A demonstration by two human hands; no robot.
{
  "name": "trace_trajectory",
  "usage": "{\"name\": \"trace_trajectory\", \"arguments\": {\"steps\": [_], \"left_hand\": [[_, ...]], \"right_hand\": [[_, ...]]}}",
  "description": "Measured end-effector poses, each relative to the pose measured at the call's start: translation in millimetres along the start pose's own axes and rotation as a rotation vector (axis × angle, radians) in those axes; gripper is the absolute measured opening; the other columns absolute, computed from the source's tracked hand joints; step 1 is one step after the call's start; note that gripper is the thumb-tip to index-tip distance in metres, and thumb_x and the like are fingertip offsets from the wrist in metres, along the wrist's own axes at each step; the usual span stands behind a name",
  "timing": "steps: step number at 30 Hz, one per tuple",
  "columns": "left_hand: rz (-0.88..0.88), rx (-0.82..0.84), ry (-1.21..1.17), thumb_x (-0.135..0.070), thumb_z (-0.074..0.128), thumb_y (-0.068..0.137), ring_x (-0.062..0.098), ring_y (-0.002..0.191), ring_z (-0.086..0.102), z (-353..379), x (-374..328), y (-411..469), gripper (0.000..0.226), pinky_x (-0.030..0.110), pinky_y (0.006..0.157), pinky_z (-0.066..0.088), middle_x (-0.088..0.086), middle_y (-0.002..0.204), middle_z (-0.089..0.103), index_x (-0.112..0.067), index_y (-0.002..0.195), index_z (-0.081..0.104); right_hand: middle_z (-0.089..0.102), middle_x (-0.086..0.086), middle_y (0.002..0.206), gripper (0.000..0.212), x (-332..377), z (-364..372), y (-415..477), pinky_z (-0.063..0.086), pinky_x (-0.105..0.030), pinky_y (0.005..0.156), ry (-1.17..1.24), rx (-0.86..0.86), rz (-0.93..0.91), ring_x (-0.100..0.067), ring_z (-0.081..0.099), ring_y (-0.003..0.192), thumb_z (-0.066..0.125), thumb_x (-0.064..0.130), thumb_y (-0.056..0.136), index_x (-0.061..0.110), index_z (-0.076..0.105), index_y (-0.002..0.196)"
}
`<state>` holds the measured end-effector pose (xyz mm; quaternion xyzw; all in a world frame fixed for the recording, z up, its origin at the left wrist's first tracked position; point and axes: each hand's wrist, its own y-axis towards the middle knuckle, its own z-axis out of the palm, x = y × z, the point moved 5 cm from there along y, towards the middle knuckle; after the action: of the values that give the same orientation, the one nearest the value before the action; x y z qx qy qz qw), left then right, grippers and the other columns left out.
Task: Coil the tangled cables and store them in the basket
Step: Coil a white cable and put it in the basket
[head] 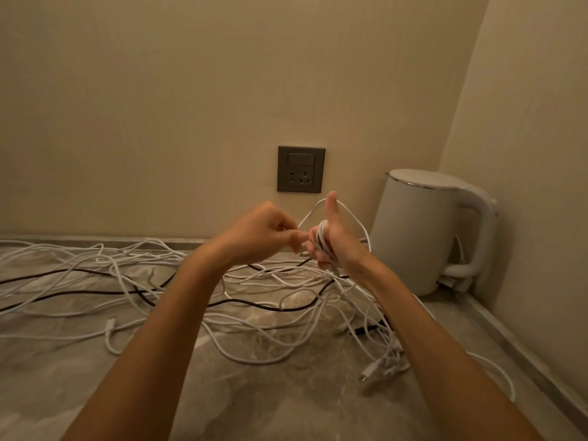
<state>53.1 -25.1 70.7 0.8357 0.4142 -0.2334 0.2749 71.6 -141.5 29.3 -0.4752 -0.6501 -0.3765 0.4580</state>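
Many cables lie loose across the marble surface (pixel 286 393), which runs wide to the left and ends at the back wall (pixel 191 106) and at a side wall on the right. The tangled cables (pixel 95 259) spread from the far left edge to the right corner, mostly white. One black cable (pixel 248 302) threads through them, its long run going left to right. A white kettle (pixel 423 230) stands in the right corner, close beside the raised hands, and a dark wall socket (pixel 301 169) sits just above and behind them. No basket is in view.

Both hands are held up over the middle of the tangle, nearly touching. The right hand (pixel 337 240) has its thumb upright and carries a small coil (pixel 322 237) wound round its fingers. The left hand (pixel 264 230), fingers curled, pinches the free strand (pixel 305 218) just beside that coil. From there the strand arcs up over the right thumb and drops towards the kettle. The tail hangs from the right hand down into the heap at lower right, where a connector (pixel 366 375) lies.

The next wrap probably turns on that slack, which feeds from below and to the right and so lies nearer the right hand. Open room lies to the left and towards the person, while the kettle crowds the right.
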Motion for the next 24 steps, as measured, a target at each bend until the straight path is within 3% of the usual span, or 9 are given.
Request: {"name": "trace_trajectory", "arguments": {"steps": [5, 7, 13, 17, 19, 22, 24], "left_hand": [[0.084, -0.167, 0.012, -0.027, 0.057, 0.088, 0.002, 0.038, 0.034, -7, -1, 1, 0.022, 0.014, 0.045, 0.030, -0.009, 0.044, 0.045, -0.022, 0.068, 0.064], [0.117, -0.223, -0.001, -0.026, 0.057, 0.089, 0.001, 0.038, 0.039, -7, -2, 1, 0.022, 0.013, 0.045, 0.032, -0.010, 0.041, 0.046, -0.023, 0.068, 0.063], [0.107, -0.277, 0.024, -0.027, 0.046, 0.096, 0.014, 0.053, 0.051, 6, -6, 4, 0.033, 0.030, 0.055, 0.045, -0.005, 0.057, 0.054, -0.025, 0.065, 0.057], [0.051, -0.215, -0.269, -0.023, 0.038, 0.099, 0.014, 0.053, 0.057, 17, -1, 4, 0.034, 0.017, 0.040, 0.040, 0.001, 0.066, 0.057, -0.018, 0.071, 0.057], [0.028, -0.225, -0.336, -0.024, 0.033, 0.100, 0.011, 0.050, 0.057, 25, -2, 5, 0.034, 0.021, 0.038, 0.042, 0.003, 0.068, 0.056, -0.014, 0.077, 0.055], [0.015, -0.258, -0.386, -0.028, 0.029, 0.101, 0.023, 0.060, 0.060, 35, -2, 6, 0.036, 0.038, 0.054, 0.051, 0.007, 0.071, 0.058, -0.012, 0.082, 0.055], [0.014, -0.306, -0.413, -0.029, 0.030, 0.101, 0.030, 0.068, 0.059, 36, 0, 6, 0.037, 0.044, 0.065, 0.051, 0.009, 0.071, 0.059, -0.014, 0.078, 0.056]], "right_hand": [[0.034, 0.003, 0.040, 0.084, -2, 12, -5, 0.024, -0.019, 0.039, 0.090, 0.280, 0.078, -0.010, 0.026, 0.036, -0.007, 0.077, 0.077, 0.010, 0.036, 0.050], [0.030, 0.003, 0.037, 0.084, 0, 15, -10, 0.022, -0.016, 0.034, 0.246, 0.405, 0.103, -0.008, 0.023, 0.032, -0.002, 0.081, 0.075, 0.010, 0.034, 0.045], [0.040, 0.007, 0.034, 0.086, 10, 24, -16, 0.022, -0.011, 0.032, 0.695, 0.715, 0.025, -0.003, 0.024, 0.028, 0.005, 0.081, 0.076, 0.015, 0.046, 0.039], [0.033, 0.004, 0.034, 0.080, 17, 28, -15, 0.027, -0.011, 0.030, 0.903, 0.753, -0.043, -0.008, 0.023, 0.028, 0.008, 0.078, 0.080, 0.018, 0.042, 0.040], [0.027, 0.002, 0.035, 0.076, 19, 29, -14, 0.031, -0.011, 0.030, 0.990, 0.753, -0.075, -0.009, 0.025, 0.028, 0.010, 0.078, 0.081, 0.018, 0.035, 0.042], [0.035, 0.000, 0.032, 0.077, 20, 29, -13, 0.037, -0.013, 0.031, 1.100, 0.724, -0.115, -0.012, 0.034, 0.025, 0.014, 0.076, 0.082, 0.015, 0.033, 0.041], [0.039, 0.000, 0.028, 0.080, 18, 26, -11, 0.037, -0.013, 0.029, 1.086, 0.589, -0.112, -0.009, 0.039, 0.023, 0.012, 0.076, 0.083, 0.017, 0.034, 0.034]]}}
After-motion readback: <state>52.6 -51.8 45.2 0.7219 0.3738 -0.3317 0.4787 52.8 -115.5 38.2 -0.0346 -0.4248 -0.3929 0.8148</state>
